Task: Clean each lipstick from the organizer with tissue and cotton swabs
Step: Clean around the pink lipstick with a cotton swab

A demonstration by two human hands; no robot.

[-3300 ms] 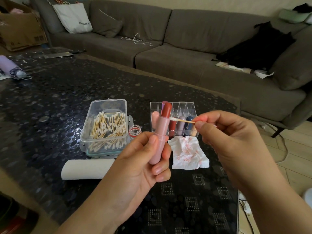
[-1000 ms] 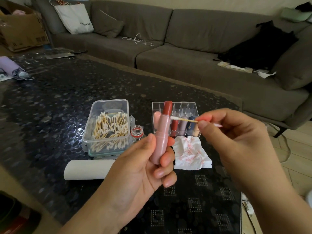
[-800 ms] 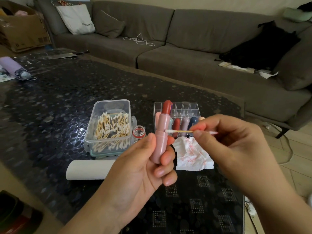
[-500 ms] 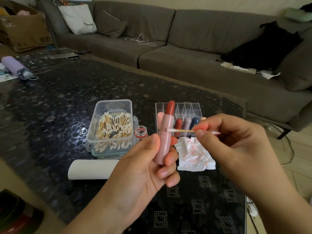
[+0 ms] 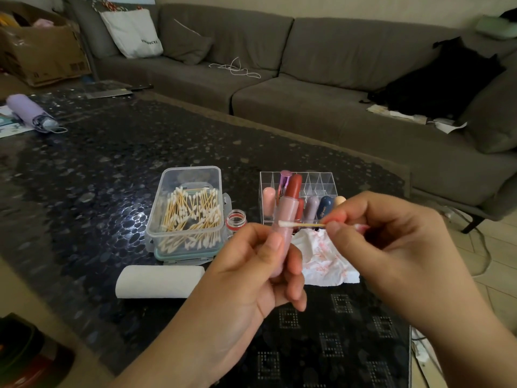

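Two hands worked above the dark patterned counter [image 5: 84, 197]. The left hand [image 5: 251, 278] gripped an uncapped lipstick [image 5: 288, 219] upright by its pink tube, thumb in front and fingers curled behind, the red stick exposed at the top. The right hand [image 5: 391, 247] pinched a cotton swab [image 5: 300, 224] between thumb and forefinger, its white tip touching the tube just below the red stick. Behind them stood a clear organizer [image 5: 321, 182] holding several lipsticks, with a stained tissue [image 5: 327, 261] lying in front of it. A clear box of swabs [image 5: 190, 214], a small jar [image 5: 235, 219] and a white paper roll [image 5: 159, 281] lay to the left.
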